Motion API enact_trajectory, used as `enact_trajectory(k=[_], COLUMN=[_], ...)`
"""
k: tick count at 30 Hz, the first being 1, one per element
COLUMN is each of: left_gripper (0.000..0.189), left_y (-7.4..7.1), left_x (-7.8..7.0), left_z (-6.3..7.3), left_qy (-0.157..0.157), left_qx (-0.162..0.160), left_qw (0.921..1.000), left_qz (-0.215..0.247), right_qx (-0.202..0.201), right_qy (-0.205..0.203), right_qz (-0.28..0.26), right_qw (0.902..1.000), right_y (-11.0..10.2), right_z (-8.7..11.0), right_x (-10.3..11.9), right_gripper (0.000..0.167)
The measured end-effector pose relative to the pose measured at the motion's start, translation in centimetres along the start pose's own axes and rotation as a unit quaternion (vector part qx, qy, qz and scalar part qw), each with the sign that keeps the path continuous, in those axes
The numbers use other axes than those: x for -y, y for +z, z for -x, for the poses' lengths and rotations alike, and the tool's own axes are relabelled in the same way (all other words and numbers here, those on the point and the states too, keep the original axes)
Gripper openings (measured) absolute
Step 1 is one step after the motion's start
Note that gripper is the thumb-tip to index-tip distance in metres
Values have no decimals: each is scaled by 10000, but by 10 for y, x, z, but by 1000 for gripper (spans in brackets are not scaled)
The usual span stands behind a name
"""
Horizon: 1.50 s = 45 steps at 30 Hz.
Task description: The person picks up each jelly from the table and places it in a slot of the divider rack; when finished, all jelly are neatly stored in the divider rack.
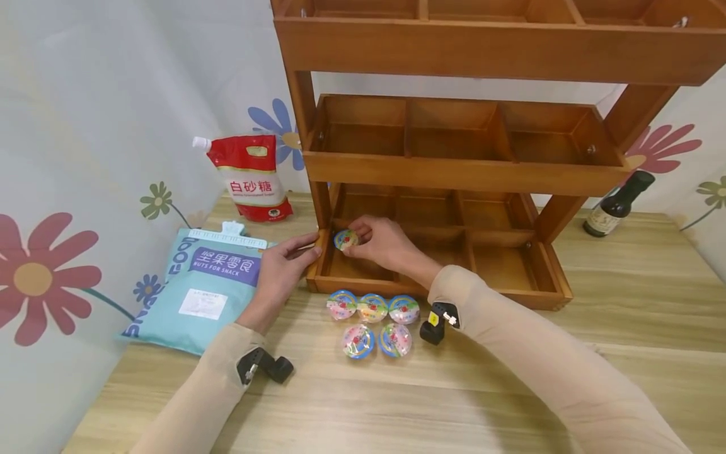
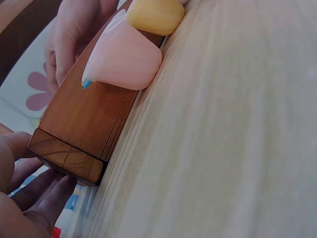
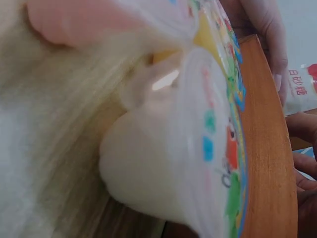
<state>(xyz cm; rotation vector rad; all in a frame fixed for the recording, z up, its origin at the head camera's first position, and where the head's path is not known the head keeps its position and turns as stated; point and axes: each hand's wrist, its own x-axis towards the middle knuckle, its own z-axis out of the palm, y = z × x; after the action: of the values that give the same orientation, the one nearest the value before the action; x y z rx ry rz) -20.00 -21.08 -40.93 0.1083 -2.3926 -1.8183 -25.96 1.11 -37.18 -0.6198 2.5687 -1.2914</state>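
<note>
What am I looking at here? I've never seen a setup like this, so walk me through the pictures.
There is no machine doing the work, just a person's two bare hands. The widest picture comes from a camera on the head, looking forward and down. The other two come from a small black camera on each wrist, so they look tilted and close up.

On the table stands a wooden rack with compartments. Five small sealed cups sit in front of it; a turquoise snack bag, a red and white pouch and a dark bottle are around it.

The right hand holds another cup at the lowest tier's front left compartment. The left hand touches the rack's left side.
</note>
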Motion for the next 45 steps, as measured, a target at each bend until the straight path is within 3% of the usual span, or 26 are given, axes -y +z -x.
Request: enact_trajectory(k=[14, 30, 37, 45], left_gripper=[37, 39, 39, 39], left_y=[-1, -2, -2, -2], left_x=[-1, 1, 3, 1], left_z=[1, 2, 1, -1], left_qy=[-29, -66, -85, -117], left_qx=[6, 61, 83, 88], left_qw=[9999, 9999, 9999, 9999], left_qz=[100, 114, 110, 6], right_qx=[42, 131, 187, 78], right_qy=[102, 217, 184, -237], right_qz=[614, 608, 730, 666], right_qw=[9981, 9978, 9970, 9975], right_y=[10, 14, 7, -14], right_z=[-12, -10, -7, 13], right_x=[4, 3, 4, 7], right_gripper=[52, 56, 56, 49])
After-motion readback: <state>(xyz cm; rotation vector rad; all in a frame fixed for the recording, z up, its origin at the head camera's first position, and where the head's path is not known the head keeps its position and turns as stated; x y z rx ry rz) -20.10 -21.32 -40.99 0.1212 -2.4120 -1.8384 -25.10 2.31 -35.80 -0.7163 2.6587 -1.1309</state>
